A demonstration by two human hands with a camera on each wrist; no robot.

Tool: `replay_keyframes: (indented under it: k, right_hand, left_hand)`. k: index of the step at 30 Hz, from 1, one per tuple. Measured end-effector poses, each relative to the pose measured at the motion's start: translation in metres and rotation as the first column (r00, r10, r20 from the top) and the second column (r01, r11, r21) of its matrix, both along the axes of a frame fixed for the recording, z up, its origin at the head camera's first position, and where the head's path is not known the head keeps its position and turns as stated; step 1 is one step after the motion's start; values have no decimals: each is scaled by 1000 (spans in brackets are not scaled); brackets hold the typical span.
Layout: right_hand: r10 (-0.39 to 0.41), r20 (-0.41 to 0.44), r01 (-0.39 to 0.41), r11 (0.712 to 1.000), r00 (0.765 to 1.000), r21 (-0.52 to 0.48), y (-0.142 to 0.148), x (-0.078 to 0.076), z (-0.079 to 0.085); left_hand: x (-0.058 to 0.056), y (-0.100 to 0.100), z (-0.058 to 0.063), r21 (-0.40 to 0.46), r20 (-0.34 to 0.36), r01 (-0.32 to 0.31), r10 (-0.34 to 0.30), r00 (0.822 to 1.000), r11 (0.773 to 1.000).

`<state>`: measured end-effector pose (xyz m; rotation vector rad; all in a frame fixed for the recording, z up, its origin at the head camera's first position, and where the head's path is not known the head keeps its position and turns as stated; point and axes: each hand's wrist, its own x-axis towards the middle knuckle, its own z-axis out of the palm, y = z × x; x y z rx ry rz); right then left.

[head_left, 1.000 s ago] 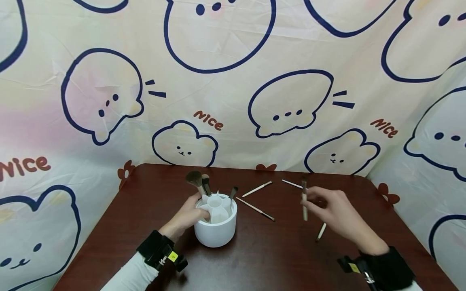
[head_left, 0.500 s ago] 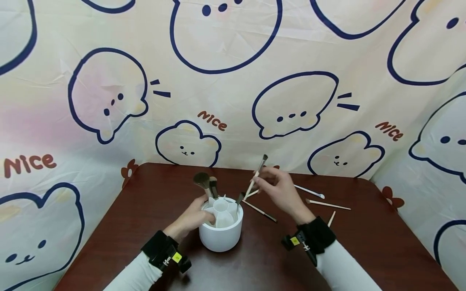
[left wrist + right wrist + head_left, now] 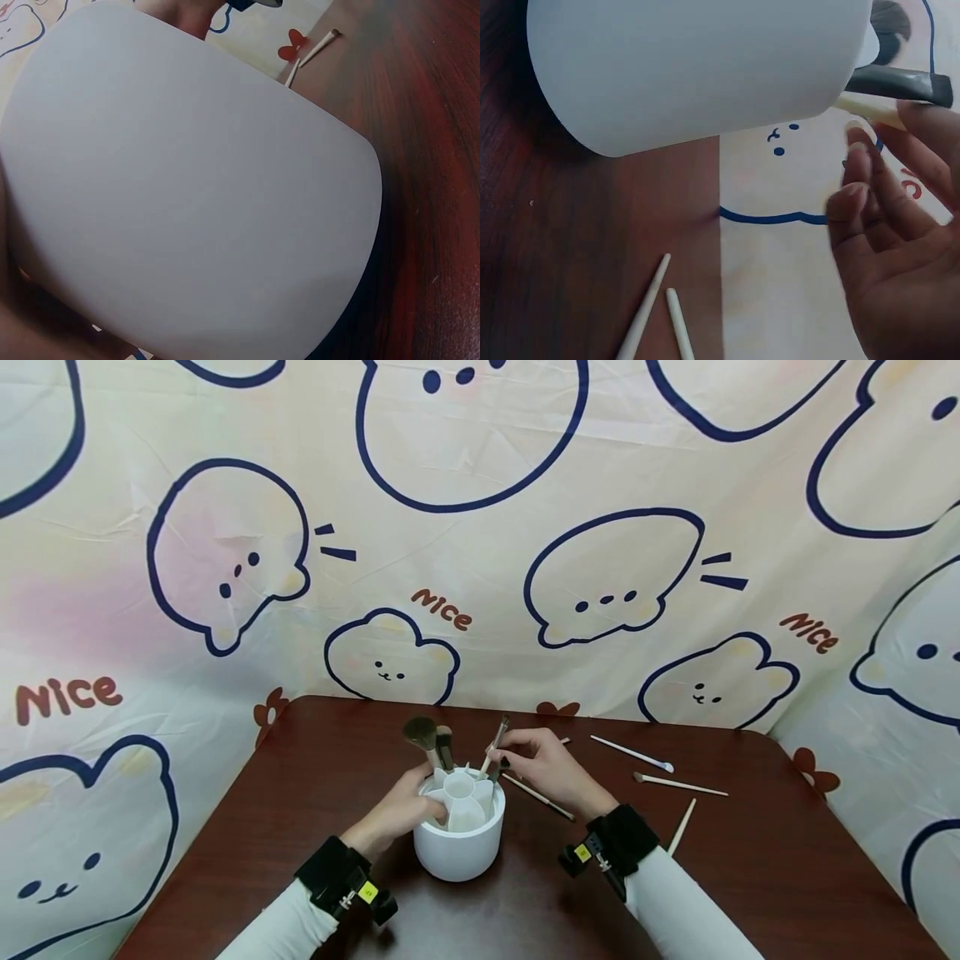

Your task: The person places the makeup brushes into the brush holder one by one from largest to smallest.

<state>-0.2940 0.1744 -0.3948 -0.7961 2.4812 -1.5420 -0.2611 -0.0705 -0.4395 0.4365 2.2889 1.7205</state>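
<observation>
A white round brush holder [image 3: 457, 853] with a star-shaped divider stands on the dark wooden table. My left hand [image 3: 399, 810] grips its left rim, thumb over the edge and inside. A large fluffy makeup brush [image 3: 420, 733] and a smaller makeup brush [image 3: 444, 747] stand at its back left, bristles up. My right hand [image 3: 546, 770] pinches another makeup brush [image 3: 495, 745], bristles up, its pale handle end at the back right of the rim. In the right wrist view, a dark flat-headed brush [image 3: 904, 84] sticks out of the holder beside the pinching fingers.
Right of the holder, a slim brush [image 3: 538, 798] lies on the table [image 3: 337, 731], partly behind my right hand. Farther right lie a white-handled brush [image 3: 630, 752], another pale brush [image 3: 682, 783] and a third [image 3: 681, 828] near my sleeve. A printed cloth [image 3: 480, 560] hangs behind the table.
My right hand has carried its brush leftward from the table's right side to the holder, raising it midway and then lowering the handle to the rim. My left hand keeps its grip.
</observation>
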Motion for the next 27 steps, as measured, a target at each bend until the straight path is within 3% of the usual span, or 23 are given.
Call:
replay_keyframes:
  k: [7,19,22,27]
  right_hand:
    - [58,10,-57,998,998,-20,-1,-5,-12]
    - [82,15,-83,993,997,82,-3,-6,-25]
    - [87,17,-88,992,996,95,-2,-2,-20]
    - [88,-11,-86,988,996,130,8,15,11]
  left_hand:
    - [-1,0,-1,-4,-2,5,-5,1000,1000]
    - [0,2,-1,7,9,-1,1,1000,1000]
    - [1,2,-1,11,10,-2,2,1000,1000]
    - [3,2,1,0,19,-14,14,1000,1000]
